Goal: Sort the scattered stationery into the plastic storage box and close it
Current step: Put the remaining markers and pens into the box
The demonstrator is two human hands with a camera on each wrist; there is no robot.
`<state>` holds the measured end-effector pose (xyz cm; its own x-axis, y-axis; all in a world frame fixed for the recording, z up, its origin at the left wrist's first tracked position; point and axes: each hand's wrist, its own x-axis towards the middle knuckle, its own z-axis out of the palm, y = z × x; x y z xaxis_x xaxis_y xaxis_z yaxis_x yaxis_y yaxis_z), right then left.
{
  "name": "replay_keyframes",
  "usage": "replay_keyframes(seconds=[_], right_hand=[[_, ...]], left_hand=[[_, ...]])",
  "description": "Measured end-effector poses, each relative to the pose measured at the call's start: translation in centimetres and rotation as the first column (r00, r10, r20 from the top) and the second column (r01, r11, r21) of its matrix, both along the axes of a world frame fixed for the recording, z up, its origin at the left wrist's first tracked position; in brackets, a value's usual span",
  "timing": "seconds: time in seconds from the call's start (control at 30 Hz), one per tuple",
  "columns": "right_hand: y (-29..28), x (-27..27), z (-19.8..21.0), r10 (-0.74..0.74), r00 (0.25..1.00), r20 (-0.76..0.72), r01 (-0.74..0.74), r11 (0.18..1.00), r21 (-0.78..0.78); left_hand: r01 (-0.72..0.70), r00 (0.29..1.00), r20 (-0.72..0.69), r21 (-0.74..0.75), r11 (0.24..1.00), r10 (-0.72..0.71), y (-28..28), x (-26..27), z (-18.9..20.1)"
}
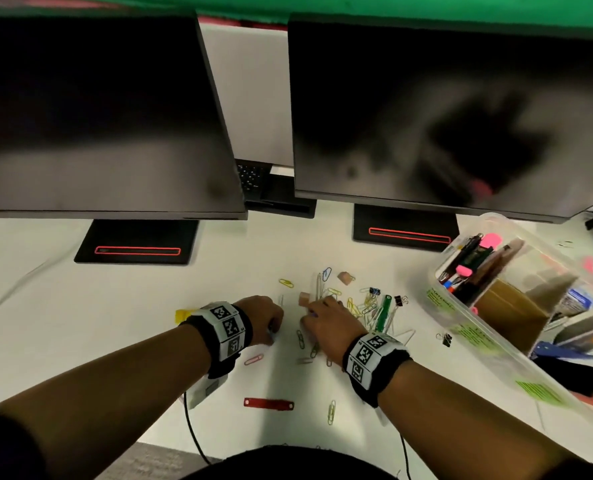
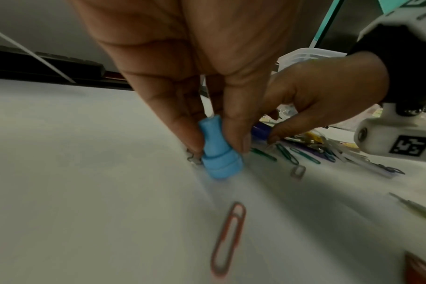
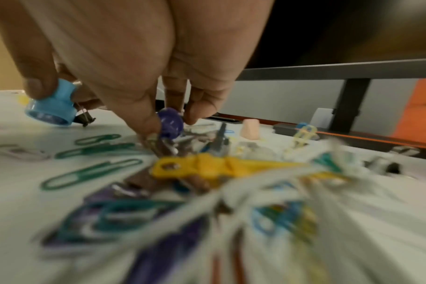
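My left hand (image 1: 271, 332) pinches a light blue push-pin magnet (image 2: 219, 153) between thumb and fingers, its base down on the white desk. In the right wrist view the same magnet (image 3: 51, 107) shows at the far left. Just to its right, my right hand (image 1: 309, 313) pinches a small dark blue pin (image 3: 170, 123) at the edge of a heap of coloured paper clips (image 1: 357, 306). The clear plastic storage box (image 1: 437, 299) stands open at the right, with pens, highlighters and a cardboard carton inside.
Two dark monitors (image 1: 97, 116) on black stands (image 1: 135, 249) close off the back of the desk. A red strip (image 1: 268, 404), loose paper clips (image 1: 331, 412) and a black binder clip (image 1: 446, 339) lie nearby. A black cable (image 1: 191, 431) runs over the front edge.
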<state>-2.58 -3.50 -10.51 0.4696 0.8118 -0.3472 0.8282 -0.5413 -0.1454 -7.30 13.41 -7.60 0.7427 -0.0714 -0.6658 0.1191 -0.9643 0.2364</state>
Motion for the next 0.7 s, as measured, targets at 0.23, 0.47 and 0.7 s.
replay_keyframes(seconds=[0.23,0.47,0.7], right_hand=[[-5.6,1.3,3.2,-0.296,0.949,-0.112,0.312,0.933,0.179],[-13.6,2.9,10.2,-0.684,0.727,-0.056,0.635,0.639,0.434],[-20.5,4.0,10.5,-0.828,0.560,-0.012,0.791,0.531,0.303]], left_hand=[[0.094,0.989,0.125,-0.091,0.991,-0.082,-5.4,3.9,2.4],[0.165,0.895,0.445,-0.288,0.943,-0.020,-13.6,8.8,7.1],[0.204,0.855,0.516,-0.430,0.880,0.054,-21.0,10.9,8.4]])
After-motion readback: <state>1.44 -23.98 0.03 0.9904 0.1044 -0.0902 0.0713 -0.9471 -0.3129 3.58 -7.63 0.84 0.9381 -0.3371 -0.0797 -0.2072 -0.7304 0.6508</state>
